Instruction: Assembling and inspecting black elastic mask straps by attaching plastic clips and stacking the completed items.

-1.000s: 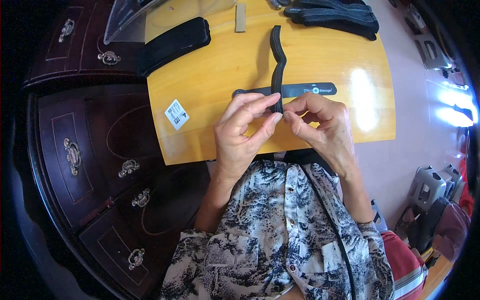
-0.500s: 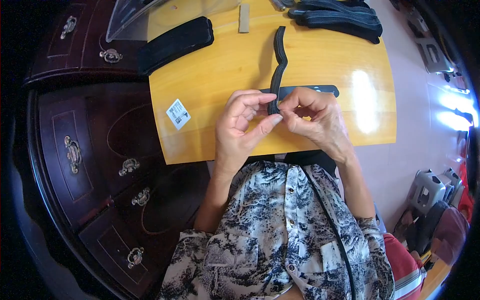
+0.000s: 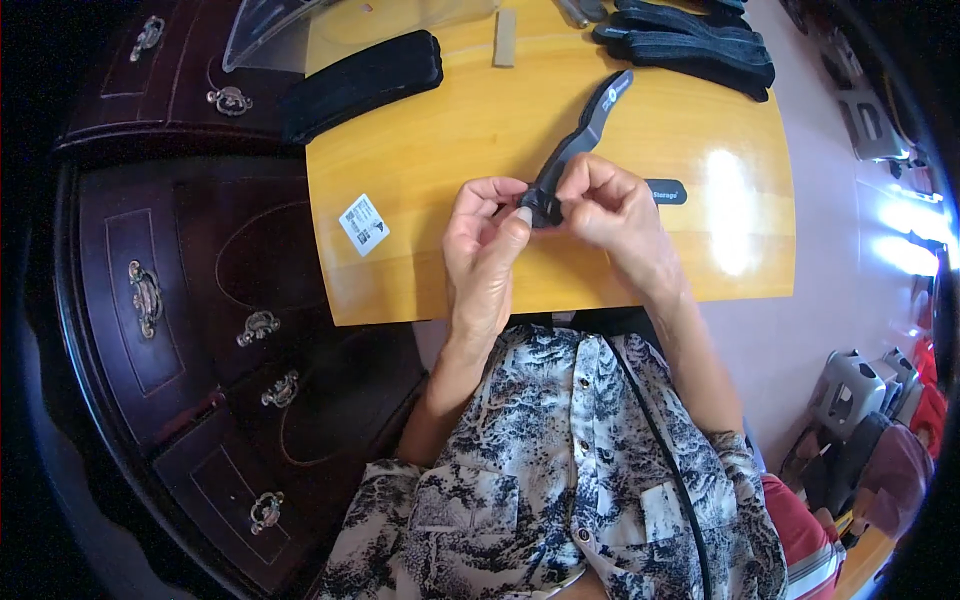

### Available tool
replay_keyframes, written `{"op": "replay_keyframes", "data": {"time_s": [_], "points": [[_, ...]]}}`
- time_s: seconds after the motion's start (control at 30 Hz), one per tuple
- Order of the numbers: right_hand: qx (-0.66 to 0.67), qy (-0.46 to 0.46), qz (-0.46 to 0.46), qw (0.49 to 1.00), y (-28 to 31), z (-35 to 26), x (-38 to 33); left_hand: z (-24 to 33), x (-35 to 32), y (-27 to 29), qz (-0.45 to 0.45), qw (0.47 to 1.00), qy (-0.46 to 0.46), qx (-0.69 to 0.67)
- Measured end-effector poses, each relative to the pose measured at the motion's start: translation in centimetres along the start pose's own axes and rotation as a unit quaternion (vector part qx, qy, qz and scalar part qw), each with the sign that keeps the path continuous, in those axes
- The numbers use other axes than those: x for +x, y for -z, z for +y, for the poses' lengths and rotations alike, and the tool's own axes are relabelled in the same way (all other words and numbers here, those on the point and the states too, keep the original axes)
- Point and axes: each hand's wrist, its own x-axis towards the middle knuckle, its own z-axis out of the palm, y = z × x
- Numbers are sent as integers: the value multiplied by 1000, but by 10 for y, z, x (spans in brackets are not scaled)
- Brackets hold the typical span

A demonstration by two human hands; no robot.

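A black strap (image 3: pixel 580 138) with small pale print near its far end rises at a slant above the wooden table. Its lower part is bunched up between my hands. My left hand (image 3: pixel 487 225) grips the bunched part, its thumb pressed on top. My right hand (image 3: pixel 617 215) pinches the strap's right side, and what lies under its fingertips is hidden. Behind that hand, a flat dark strip (image 3: pixel 667 192) with rounded ends lies on the table, partly covered.
On the yellow table (image 3: pixel 400 270) are a white printed label (image 3: pixel 363 225), a black fabric bundle (image 3: pixel 365 85), a tan strip (image 3: pixel 505 38) and a stack of black straps (image 3: pixel 690 48). A clear plastic box (image 3: pixel 300 30) stands far left. Dark drawers (image 3: pixel 180 270) flank the left side.
The strap has turned from edge-on to show its flat printed face, and its far end has swung right. My left thumb has shifted onto the bunched part.
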Motion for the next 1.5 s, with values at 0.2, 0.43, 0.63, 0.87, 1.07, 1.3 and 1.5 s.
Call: {"op": "replay_keyframes", "data": {"time_s": [0.2,0.43,0.63,0.87,1.07,1.3,1.5], "points": [[-224,90,-35,970,-1,-4,-5,11,4,3,-46,990,26,132],[-379,266,29,886,-3,-7,-8,17,3,5,-63,993,83,46],[-254,161,-7,954,-8,-9,-12,21,-1,3,-78,993,86,25],[-362,267,14,893,-21,-11,-7,15,-8,17,-38,997,59,25],[-220,188,101,952,-28,-17,9,35,-20,6,-90,994,8,57],[149,214,346,901,238,-62,102,60,-74,19,-53,993,29,106],[56,243,435,865,249,-58,17,45,-47,22,-80,993,14,85]]}}
